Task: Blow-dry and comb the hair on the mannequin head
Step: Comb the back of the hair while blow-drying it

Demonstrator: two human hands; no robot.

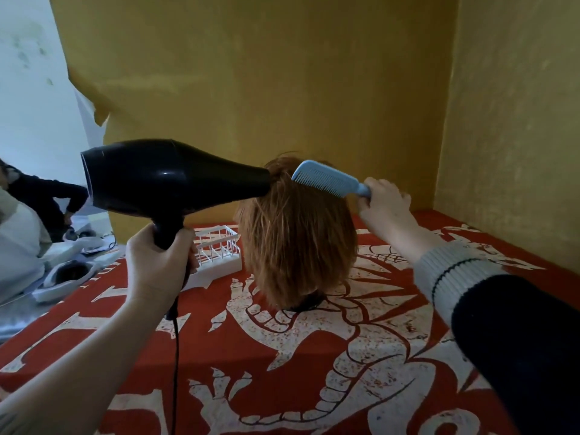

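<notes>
- Head view, I see the mannequin head (pixel 298 240) standing upright mid-table on a dark base, back of it toward me, covered in straight ginger hair that looks a bit stringy at the crown.
- White wire basket (pixel 219 249) sits just left of the mannequin head, slightly farther back; open lattice sides, solid white base; I can't make out anything inside it.
- Left hand (pixel 160 262) is wrapped around the handle of the hair dryer (pixel 166 183): glossy black plastic, fat round barrel tapering to a narrow nozzle that points right and meets the hair near the crown.
- Black cord (pixel 176 356) hangs from the dryer handle down toward the near edge.
- Right hand (pixel 384 199) grips the handle of the comb (pixel 326 178): pale blue plastic, fine teeth facing down, its rounded far end lying on the top of the hair, right of the nozzle.
- Right arm wears a ribbed grey cuff with a dark stripe, dark knit sleeve (pixel 518 340) above it.
- Table cloth (pixel 282 372) is red with a cracked white dragon-style print, flat.
- Yellow textured walls (pixel 282 73) behind and at right.
- Far left, another person (pixel 40 199) in dark clothing, partly cut off.
</notes>
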